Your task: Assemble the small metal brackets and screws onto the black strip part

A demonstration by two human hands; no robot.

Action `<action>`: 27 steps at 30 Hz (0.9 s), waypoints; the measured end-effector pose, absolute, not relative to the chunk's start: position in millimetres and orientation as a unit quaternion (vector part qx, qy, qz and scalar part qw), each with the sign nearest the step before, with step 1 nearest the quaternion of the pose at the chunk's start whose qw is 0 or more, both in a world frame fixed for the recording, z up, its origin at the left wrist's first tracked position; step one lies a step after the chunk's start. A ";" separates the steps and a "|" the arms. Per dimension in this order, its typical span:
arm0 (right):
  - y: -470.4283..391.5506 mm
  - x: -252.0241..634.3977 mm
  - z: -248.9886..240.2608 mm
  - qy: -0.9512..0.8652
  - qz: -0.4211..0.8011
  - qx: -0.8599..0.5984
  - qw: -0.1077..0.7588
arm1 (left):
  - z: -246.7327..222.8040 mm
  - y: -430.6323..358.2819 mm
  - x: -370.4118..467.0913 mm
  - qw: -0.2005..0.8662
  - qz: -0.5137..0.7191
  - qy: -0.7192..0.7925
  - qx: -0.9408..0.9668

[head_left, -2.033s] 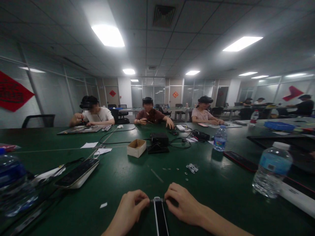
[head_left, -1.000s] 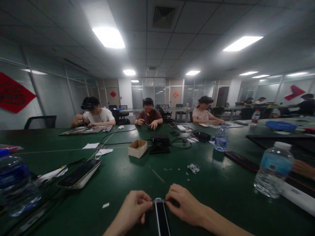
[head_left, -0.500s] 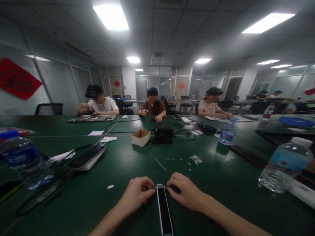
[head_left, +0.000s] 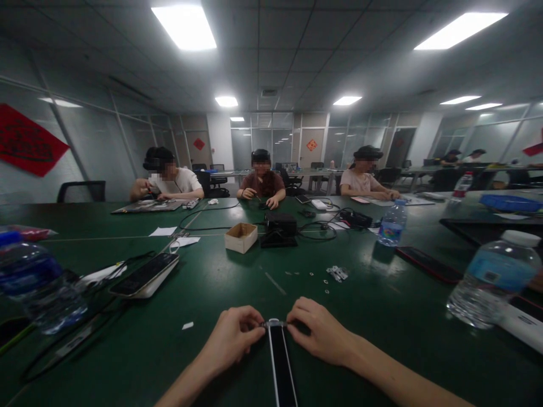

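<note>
A long narrow black bar with white edges lies on the green table in front of me, pointing away. Across its far end runs a thin greyish strip, small and hard to make out. My left hand pinches the strip's left end between thumb and fingers. On the other side, my right hand has its thumb and fingertips closed at the right end. Past my hands lie a small pile of clear and metallic pieces and several tiny rings.
An open cardboard box stands beside a black device. Phones, cables and a water bottle are on the left; more bottles stand right. A white scrap lies near my left hand. Several people sit across the table.
The view has shifted slightly. Both hands keep nearly the same place and grip at the bar's far end.
</note>
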State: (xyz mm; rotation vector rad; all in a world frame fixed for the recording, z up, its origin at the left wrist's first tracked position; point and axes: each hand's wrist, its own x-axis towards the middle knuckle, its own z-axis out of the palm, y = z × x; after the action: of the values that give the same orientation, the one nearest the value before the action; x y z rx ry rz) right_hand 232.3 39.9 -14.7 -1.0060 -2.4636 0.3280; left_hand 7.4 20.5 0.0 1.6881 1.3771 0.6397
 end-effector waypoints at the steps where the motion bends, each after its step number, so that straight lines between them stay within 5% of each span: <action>1: 40.1 232.3 -15.4 -0.894 0.118 -0.366 0.230 | 1.0 20.0 8.2 0.420 0.257 0.550 0.675; 27: 44.3 231.1 -26.9 -0.889 0.107 -0.370 0.247 | -11.2 26.1 9.2 0.440 0.279 0.559 0.646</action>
State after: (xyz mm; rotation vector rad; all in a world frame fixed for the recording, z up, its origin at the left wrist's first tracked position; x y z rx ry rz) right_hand 231.1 44.3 -26.9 -1.0089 -2.4237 0.2922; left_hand 9.2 26.1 -11.2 1.6040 1.3881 0.6922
